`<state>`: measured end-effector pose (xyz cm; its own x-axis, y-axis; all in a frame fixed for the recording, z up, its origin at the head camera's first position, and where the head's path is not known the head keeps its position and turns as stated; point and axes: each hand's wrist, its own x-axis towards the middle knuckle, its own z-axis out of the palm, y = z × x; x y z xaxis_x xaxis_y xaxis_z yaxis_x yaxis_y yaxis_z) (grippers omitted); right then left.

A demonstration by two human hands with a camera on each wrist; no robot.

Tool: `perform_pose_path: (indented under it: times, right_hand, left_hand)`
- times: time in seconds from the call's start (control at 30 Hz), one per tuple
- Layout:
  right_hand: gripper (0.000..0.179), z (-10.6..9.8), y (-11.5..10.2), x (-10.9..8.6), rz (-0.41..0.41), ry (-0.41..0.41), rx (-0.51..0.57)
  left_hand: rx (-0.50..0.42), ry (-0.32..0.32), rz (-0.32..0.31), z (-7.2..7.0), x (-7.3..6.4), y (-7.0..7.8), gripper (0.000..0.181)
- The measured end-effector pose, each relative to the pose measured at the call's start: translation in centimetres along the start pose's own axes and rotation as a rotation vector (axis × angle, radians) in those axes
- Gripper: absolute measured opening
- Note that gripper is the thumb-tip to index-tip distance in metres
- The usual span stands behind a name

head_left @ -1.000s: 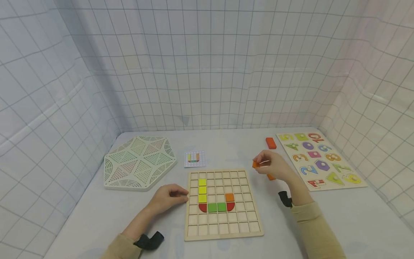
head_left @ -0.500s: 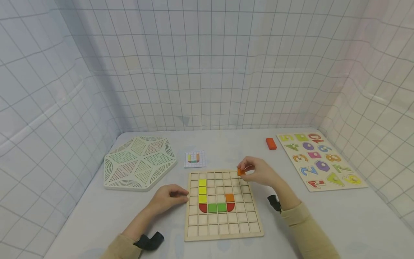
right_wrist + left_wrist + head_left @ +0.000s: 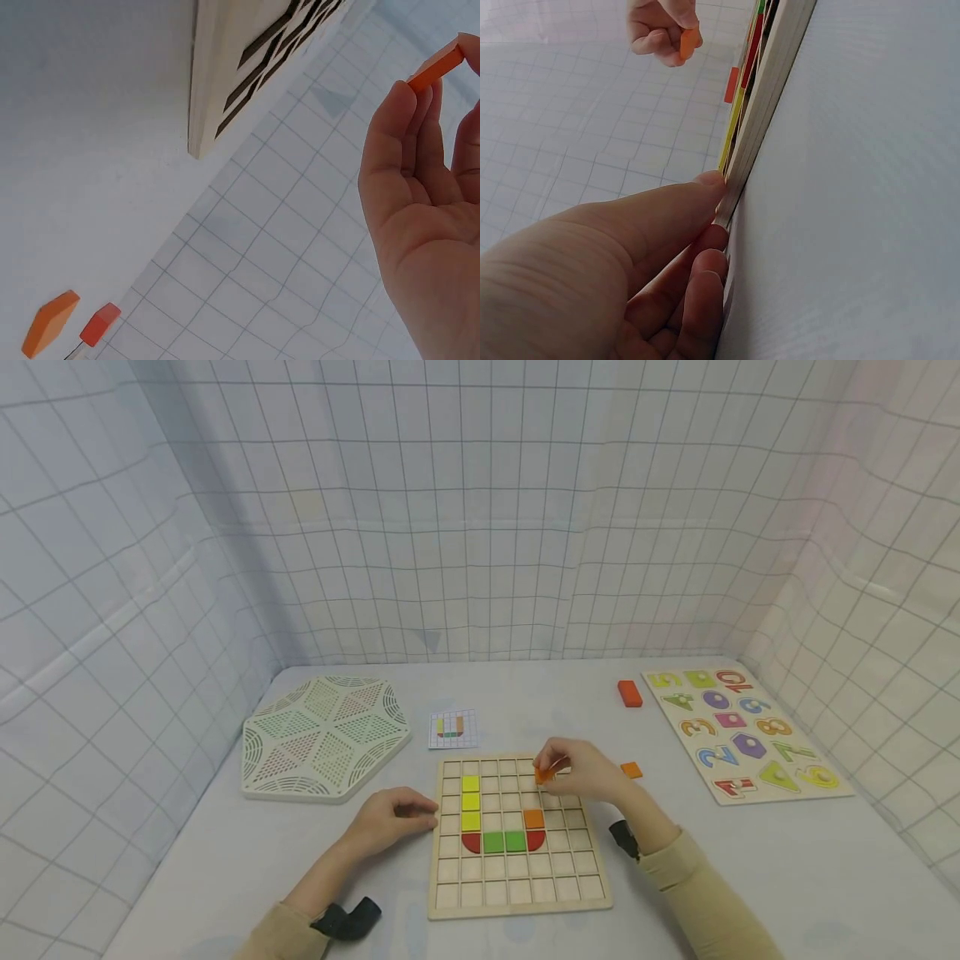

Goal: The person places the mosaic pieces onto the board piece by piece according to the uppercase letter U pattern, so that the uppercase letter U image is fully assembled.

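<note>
My right hand [image 3: 581,770] pinches an orange square tile [image 3: 543,775] between thumb and fingers, above the upper right of a wooden grid board [image 3: 519,912]. At the board's left edge, my left hand [image 3: 390,818] holds the rim; the left wrist view shows its thumb [image 3: 667,206] and fingertips against that edge. On the board lie a column of yellow tiles [image 3: 470,802], a pair of green tiles [image 3: 504,842], red quarter-round tiles [image 3: 536,840] at either end, and one orange tile [image 3: 533,819]. Another orange tile [image 3: 632,770] lies on the table to the right.
A pattern card [image 3: 453,729] lies behind the board. A pale hexagonal board [image 3: 326,739] is at the left, a number puzzle [image 3: 746,735] at the right. Near that puzzle lies a red block [image 3: 630,693]. Gridded cloth walls [image 3: 480,527] enclose the table.
My right hand has carried the orange tile leftward from the table to above the board's upper right. The left hand has stayed at the board's edge.
</note>
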<state>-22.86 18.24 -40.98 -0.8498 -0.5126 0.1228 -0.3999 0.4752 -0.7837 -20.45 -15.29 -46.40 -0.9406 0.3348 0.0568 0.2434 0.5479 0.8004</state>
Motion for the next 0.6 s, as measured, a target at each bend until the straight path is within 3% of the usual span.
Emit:
perform_pose_path:
  times: [0.6]
  right_hand:
    - [0.022,1.5,0.4,0.3,0.032,-0.048,-0.087]
  left_hand:
    - [0.010,0.000,0.000,0.1,0.1,-0.1,0.018]
